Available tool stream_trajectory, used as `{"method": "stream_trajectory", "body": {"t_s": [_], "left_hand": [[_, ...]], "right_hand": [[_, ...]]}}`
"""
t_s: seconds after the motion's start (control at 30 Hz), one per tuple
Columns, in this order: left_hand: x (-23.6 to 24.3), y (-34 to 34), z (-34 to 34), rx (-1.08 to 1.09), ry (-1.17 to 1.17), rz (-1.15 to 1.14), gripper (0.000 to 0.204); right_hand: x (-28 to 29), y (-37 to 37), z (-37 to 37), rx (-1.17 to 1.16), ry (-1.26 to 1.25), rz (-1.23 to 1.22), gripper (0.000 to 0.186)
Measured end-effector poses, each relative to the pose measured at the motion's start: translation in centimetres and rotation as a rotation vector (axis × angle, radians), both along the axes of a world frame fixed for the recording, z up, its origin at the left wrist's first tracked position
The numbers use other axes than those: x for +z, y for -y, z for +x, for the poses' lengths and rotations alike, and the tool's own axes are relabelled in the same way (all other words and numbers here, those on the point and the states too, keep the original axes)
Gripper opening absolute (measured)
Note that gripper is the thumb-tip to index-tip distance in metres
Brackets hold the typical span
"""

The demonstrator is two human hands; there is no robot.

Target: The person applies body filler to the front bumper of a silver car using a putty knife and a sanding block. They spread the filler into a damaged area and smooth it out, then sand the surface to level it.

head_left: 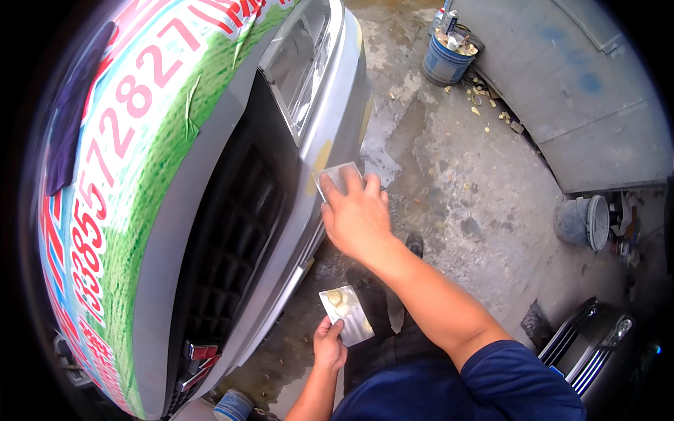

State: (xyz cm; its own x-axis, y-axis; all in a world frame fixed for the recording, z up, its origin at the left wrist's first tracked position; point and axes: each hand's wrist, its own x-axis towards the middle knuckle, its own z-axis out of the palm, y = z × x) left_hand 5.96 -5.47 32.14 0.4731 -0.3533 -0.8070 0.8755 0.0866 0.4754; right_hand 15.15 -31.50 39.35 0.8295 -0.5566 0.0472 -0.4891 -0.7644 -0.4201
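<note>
My right hand point(355, 214) presses a flat metal spreader blade point(338, 177) against the silver front bumper point(335, 116) of a car, beside a patch of yellowish filler point(319, 163). Lower down, my left hand point(328, 345) holds a small metal plate point(349, 316) carrying lumps of pale filler putty point(338, 300). The car's hood is covered with a green, white and red printed sheet point(151, 133). The black grille point(235, 210) and the headlight point(300, 67) lie left of the spreader.
The concrete floor point(456, 182) is stained and wet. A blue bucket point(445, 59) full of scraps stands at the top. A grey bucket point(583, 221) lies on its side at the right, and a detached bumper part point(586, 344) rests at lower right. A small can point(233, 405) stands below.
</note>
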Motion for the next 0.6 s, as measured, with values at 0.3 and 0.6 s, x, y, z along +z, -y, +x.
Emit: {"method": "stream_trajectory", "body": {"t_s": [0.3, 0.6], "left_hand": [[-0.3, 0.1, -0.1, -0.024, -0.013, 0.011, 0.029], [-0.1, 0.4, -0.1, -0.026, -0.025, -0.003, 0.028]], "right_hand": [[-1.8, -1.3, -0.9, 0.058, 0.029, 0.089, 0.049], [-0.4, 3.4, 1.3, -0.044, 0.033, 0.192, 0.047]]}}
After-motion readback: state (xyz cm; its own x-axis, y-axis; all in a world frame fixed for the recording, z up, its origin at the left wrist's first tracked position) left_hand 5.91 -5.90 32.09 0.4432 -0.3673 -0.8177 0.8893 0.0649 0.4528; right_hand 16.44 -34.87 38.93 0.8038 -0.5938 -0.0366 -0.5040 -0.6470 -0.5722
